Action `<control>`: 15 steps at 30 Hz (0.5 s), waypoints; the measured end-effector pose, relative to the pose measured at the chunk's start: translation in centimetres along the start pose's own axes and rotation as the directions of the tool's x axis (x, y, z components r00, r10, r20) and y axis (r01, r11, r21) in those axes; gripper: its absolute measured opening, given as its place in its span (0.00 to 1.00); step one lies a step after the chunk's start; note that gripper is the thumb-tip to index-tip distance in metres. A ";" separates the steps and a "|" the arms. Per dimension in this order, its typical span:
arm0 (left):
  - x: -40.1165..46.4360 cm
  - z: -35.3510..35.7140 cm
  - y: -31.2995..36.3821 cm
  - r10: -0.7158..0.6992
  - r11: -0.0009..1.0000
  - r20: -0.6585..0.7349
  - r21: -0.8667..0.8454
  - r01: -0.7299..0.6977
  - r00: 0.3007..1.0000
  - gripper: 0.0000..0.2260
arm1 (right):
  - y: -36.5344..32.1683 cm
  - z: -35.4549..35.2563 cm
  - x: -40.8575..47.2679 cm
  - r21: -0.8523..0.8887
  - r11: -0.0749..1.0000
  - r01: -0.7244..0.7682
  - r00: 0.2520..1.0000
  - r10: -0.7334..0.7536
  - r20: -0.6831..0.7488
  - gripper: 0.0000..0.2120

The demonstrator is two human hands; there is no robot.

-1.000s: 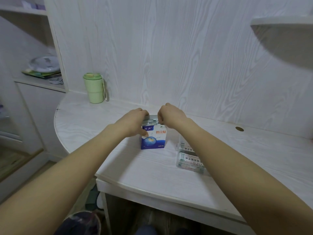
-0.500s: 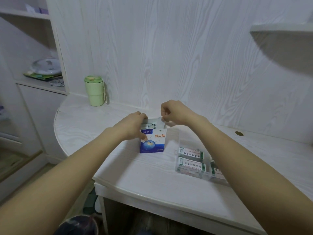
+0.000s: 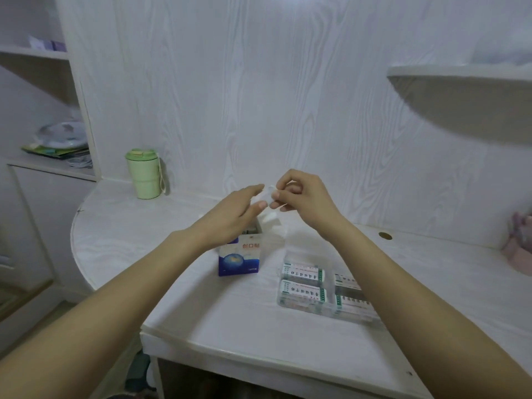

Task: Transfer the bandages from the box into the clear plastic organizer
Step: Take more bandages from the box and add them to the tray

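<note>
Both hands are up above the open blue-and-white bandage box (image 3: 240, 259). Right hand (image 3: 302, 195) pinches a small, blurry white bandage strip (image 3: 269, 195); left hand (image 3: 233, 213), fingers loosely extended, touches it. Clear plastic organizer (image 3: 322, 292) sits just right of the box.

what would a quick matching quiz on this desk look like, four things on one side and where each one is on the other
Things:
1. green cup
2. bandage box
3. clear organizer
4. white bandage strip

Places:
A. pinched by the right hand
B. at the back wall, far left of the desk
C. below the left hand, top open
D. under the right forearm, packs inside

Pairs: 1-B, 2-C, 3-D, 4-A
</note>
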State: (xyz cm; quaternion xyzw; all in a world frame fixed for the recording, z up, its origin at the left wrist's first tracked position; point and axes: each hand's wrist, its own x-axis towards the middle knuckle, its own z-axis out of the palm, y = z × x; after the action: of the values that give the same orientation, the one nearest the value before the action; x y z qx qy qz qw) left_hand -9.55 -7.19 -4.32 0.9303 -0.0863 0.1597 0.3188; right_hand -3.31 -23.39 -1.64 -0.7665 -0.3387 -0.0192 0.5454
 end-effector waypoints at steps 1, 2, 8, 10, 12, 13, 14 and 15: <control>0.0 0.3 0.3 0.044 0.999 0.007 -0.004 -0.044 0.999 0.20 | 0.2 -0.5 -0.7 0.068 0.998 -0.018 1.000 0.019 -0.007 0.07; -0.1 0.7 0.7 0.060 0.998 0.015 -0.029 -0.059 0.998 0.19 | 0.5 -1.0 -1.3 0.122 0.992 -0.035 0.999 0.038 -0.021 0.07; -0.4 3.2 3.9 -0.045 0.854 0.179 -0.504 0.131 0.983 0.13 | 2.2 -3.1 -4.3 0.305 0.946 -0.113 0.988 0.140 -0.068 0.05; -0.4 4.0 4.5 -0.032 0.835 0.164 -0.538 0.116 0.986 0.09 | 2.4 -3.7 -5.1 0.306 0.943 -0.133 0.984 0.162 -0.072 0.06; -0.4 4.7 4.9 -0.038 0.800 0.158 -0.587 0.125 0.987 0.07 | 2.6 -4.1 -5.7 0.271 0.952 -0.146 0.978 0.180 -0.107 0.07; -0.4 5.0 5.3 -0.051 0.770 0.159 -0.622 0.140 0.986 0.08 | 2.7 -4.4 -6.1 0.262 0.954 -0.144 0.974 0.183 -0.132 0.08; -0.5 5.2 5.5 -0.067 0.740 0.162 -0.653 0.158 0.985 0.09 | 2.7 -4.6 -6.4 0.264 0.954 -0.139 0.971 0.185 -0.155 0.09; -0.5 5.4 5.7 -0.081 0.702 0.175 -0.689 0.181 0.981 0.10 | 2.8 -4.8 -6.6 0.269 0.954 -0.136 0.967 0.187 -0.173 0.10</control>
State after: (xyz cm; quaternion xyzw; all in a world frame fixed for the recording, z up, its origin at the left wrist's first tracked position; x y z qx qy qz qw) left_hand -10.20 -14.96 -5.24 0.7515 -0.0946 0.0303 0.6522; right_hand -5.30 -31.24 -4.66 -0.7097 -0.2189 -0.0062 0.6696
